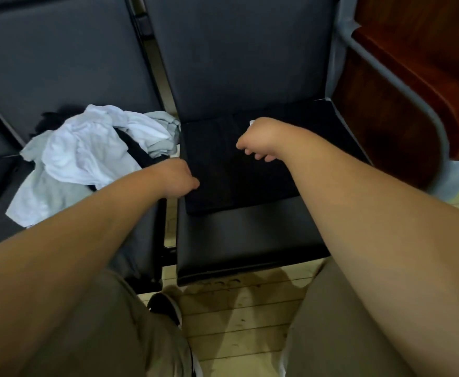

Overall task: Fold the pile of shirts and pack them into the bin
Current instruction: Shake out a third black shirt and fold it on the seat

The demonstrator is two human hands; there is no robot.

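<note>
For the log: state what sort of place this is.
Probably a waiting room or hall: a row of joined black padded seats, a plank floor, and polished wood furniture to the right.

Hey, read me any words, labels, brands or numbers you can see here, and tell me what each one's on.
No text here can be read.
Small white scrap, maybe a tag of the black shirt, beside the right hand: too small and blurred to read.
</note>
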